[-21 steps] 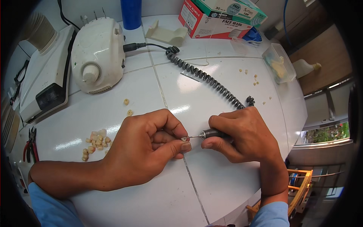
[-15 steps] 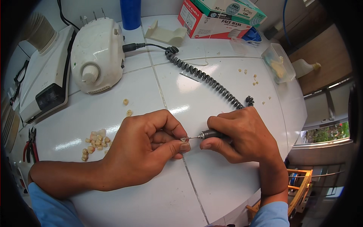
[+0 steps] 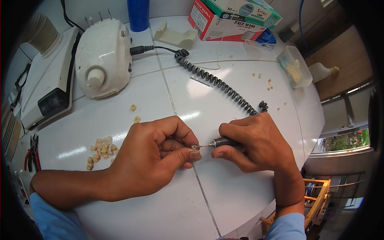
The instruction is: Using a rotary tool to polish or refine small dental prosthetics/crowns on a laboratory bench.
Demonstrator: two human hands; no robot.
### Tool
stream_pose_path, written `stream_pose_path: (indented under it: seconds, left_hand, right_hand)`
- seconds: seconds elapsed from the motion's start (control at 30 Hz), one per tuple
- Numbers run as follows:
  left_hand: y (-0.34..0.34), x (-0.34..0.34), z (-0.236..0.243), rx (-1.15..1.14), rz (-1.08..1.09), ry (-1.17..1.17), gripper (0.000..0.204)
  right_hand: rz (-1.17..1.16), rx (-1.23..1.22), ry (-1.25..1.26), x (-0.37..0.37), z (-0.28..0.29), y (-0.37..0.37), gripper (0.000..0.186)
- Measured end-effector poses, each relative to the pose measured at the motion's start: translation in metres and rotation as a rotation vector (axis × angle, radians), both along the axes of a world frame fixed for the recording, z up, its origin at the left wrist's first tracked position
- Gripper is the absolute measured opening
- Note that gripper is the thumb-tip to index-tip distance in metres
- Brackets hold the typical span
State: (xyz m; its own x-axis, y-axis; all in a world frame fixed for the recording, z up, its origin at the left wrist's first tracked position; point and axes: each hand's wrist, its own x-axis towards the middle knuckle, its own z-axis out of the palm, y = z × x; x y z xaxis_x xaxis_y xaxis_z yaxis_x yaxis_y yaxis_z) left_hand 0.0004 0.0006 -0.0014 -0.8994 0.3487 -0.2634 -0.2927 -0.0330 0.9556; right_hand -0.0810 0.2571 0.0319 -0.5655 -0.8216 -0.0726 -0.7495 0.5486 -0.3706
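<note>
Bright even light, glare on white table (image 3: 240, 208), fisheye-bent dark edges

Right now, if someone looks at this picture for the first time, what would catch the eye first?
First come the two hands at the centre: the left hand pinches a tiny piece, and the right hand holds a slim rotary handpiece with its tip against that piece. Next, the black coiled cord runs from the handpiece up to the white control unit at upper left. A small heap of pale tooth-like pieces lies left of the hands.
</note>
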Motion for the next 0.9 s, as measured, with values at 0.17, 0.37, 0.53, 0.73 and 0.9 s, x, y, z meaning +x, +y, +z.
stream_pose_path:
  seconds: [0.17,0.37,0.53,0.73,0.9]
  left_hand:
    - [-0.0002,0.0005,0.0003,-0.013,-0.01,0.01,0.01]
    - [-0.0005,-0.0001,0.0004,-0.025,-0.022,0.019,0.01]
    - [-0.0003,0.0002,-0.0005,-0.023,-0.02,0.004,0.01]
    - [-0.0002,0.0004,0.0011,-0.022,-0.015,-0.023,0.01]
    - [-0.0007,0.0004,0.0012,-0.03,-0.025,-0.016,0.01]
  right_hand:
    - [-0.014,-0.003,0.006,0.0003,-0.0007,0.0003,0.05]
    - [-0.003,0.003,0.001,-0.0002,-0.0005,0.0003,0.051]
    - [-0.011,0.007,0.009,0.0001,-0.001,-0.0001,0.052]
    - [-0.011,0.009,0.001,0.0005,-0.0001,-0.0002,0.051]
    - [-0.013,0.017,-0.002,0.0007,0.0,-0.0002,0.051]
